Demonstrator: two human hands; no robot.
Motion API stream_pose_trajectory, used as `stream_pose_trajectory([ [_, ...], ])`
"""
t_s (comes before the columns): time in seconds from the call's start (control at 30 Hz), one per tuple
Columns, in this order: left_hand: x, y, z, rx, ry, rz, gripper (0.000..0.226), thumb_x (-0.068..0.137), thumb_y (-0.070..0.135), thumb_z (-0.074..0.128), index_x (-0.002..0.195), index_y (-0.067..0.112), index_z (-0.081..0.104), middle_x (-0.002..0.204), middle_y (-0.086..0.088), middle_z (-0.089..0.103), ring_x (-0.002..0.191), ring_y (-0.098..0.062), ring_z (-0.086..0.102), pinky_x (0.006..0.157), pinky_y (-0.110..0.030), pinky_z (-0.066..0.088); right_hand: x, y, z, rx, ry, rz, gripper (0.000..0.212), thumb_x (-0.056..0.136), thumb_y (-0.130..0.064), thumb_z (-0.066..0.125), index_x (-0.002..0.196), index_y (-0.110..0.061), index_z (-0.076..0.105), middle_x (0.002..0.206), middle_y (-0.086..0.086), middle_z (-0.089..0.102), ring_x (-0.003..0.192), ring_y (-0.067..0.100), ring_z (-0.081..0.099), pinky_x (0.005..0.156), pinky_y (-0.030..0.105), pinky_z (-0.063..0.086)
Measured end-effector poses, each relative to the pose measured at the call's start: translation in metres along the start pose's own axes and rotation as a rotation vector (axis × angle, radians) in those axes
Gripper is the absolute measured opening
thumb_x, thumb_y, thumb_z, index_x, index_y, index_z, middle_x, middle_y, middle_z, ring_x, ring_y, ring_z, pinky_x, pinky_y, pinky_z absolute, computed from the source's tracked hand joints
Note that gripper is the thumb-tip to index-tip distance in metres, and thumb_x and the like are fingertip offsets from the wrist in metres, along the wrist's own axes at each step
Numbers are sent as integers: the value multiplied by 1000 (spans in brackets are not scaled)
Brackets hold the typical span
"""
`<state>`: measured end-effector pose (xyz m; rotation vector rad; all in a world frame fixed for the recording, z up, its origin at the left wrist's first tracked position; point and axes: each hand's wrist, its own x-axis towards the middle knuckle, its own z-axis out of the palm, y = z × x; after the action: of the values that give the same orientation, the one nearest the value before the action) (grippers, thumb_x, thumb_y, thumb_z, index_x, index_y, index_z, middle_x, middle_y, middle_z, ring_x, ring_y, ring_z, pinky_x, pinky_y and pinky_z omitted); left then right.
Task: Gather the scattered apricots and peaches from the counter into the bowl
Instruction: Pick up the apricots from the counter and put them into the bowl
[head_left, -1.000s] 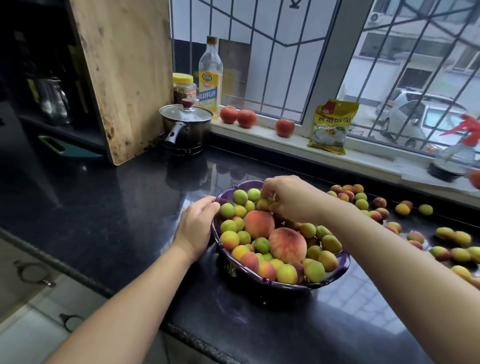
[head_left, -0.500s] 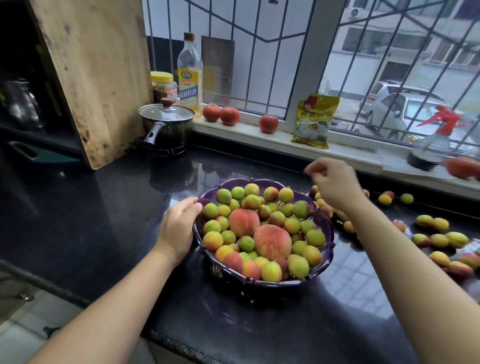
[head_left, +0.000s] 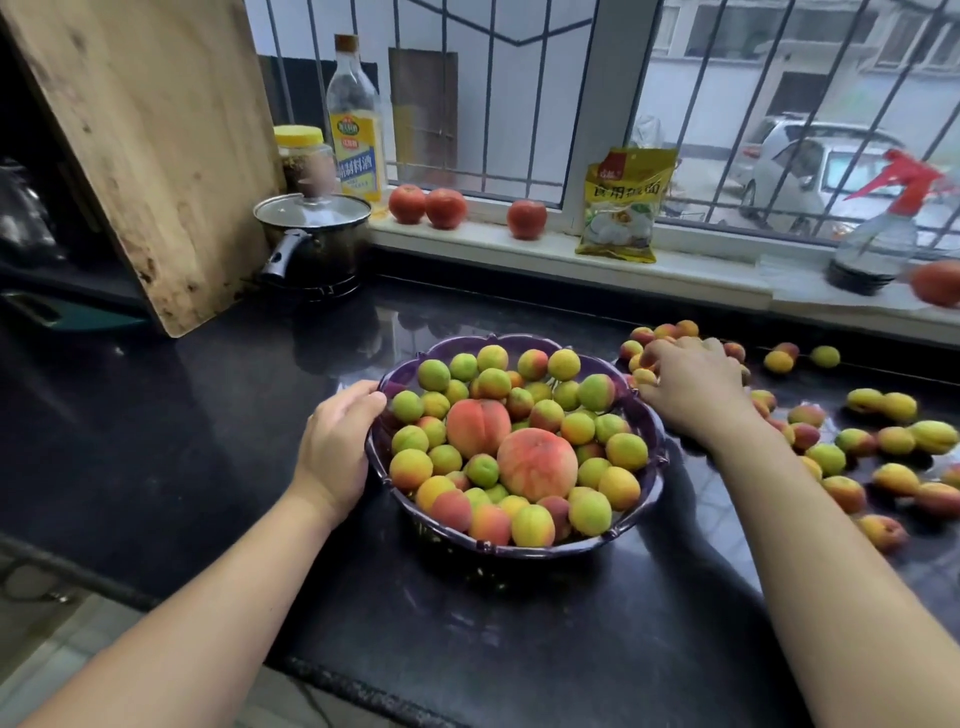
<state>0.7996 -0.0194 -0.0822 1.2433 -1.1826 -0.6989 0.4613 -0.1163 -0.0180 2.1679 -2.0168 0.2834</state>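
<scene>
2 fuzzy round peaches (head_left: 536, 464), scalloped bowl (head_left: 655, 470)

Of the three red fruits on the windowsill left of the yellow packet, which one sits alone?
The rightmost red fruit, nearest the yellow packet; the other two touch.
</scene>
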Motion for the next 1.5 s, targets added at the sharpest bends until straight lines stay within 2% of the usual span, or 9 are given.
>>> stream_pose_trajectory([
  [0.23,1,-1,-1,-41,13,-36,41,85,45,54,95,13,77,102,-23,76,109,-52,64,100,-69,47,-9,2,11,-28,10,-2,21,93,-29,68,99,-22,50,115,7,61,109,32,51,92,47,43],
  [0.33,0,2,-1,-44,18,-37,42,85,46,54,94,12,77,100,-23,75,107,-52,64,99,-69,48,-4,7,8,54,29,-1,23,94,-26,65,114,-19,57,114,8,62,104,29,54,83,42,42],
  [0.53,1,0,-1,-56,11,-62,45,86,47,53,94,8,75,101,-25,74,106,-52,64,99,-70,48,-10,6,-52,750,71,-14,31,96,-31,63,126,-29,67,100,-5,65,90,12,61,77,29,46],
  [0.67,0,1,-1,-54,1,-59,48,86,47,53,94,4,72,101,-28,72,105,-53,63,97,-70,47,-39,-37,-93,1000,-211,-237,21,91,-30,72,112,-31,70,105,-4,70,94,12,70,84,32,57],
  [0.8,-1,5,1,-44,8,-67,54,83,48,53,93,-4,67,100,-34,67,99,-52,63,93,-70,48,-57,-90,-86,795,-310,-467,18,88,-32,75,104,-35,66,106,-14,67,93,2,66,82,25,54],
  [0.97,-5,14,3,-14,11,-48,55,80,49,51,88,-4,66,94,-32,67,84,-30,60,89,-63,50,-72,-131,-72,588,-261,-580,20,91,-34,72,109,-31,64,93,-19,58,88,0,58,69,14,42],
  [1.17,-8,18,4,40,36,-28,50,80,49,50,78,0,61,72,-8,61,73,-18,51,73,-42,42,-79,-152,-55,404,-207,-571,8,96,-27,65,103,-28,65,95,-7,64,85,13,60,69,23,50],
  [1.3,-8,17,4,50,33,-24,38,88,35,48,76,1,60,70,-2,60,71,-16,51,71,-40,41,-80,-152,-55,368,-198,-621,5,97,-30,63,100,-27,62,97,-7,62,89,15,58,73,26,50],
  [1.5,-8,15,3,53,26,-23,37,87,38,49,75,5,61,69,-4,60,73,-17,51,73,-43,41,-75,-139,-53,380,-256,-713,11,96,-32,64,106,-30,62,102,-11,60,94,13,56,82,31,52],
])
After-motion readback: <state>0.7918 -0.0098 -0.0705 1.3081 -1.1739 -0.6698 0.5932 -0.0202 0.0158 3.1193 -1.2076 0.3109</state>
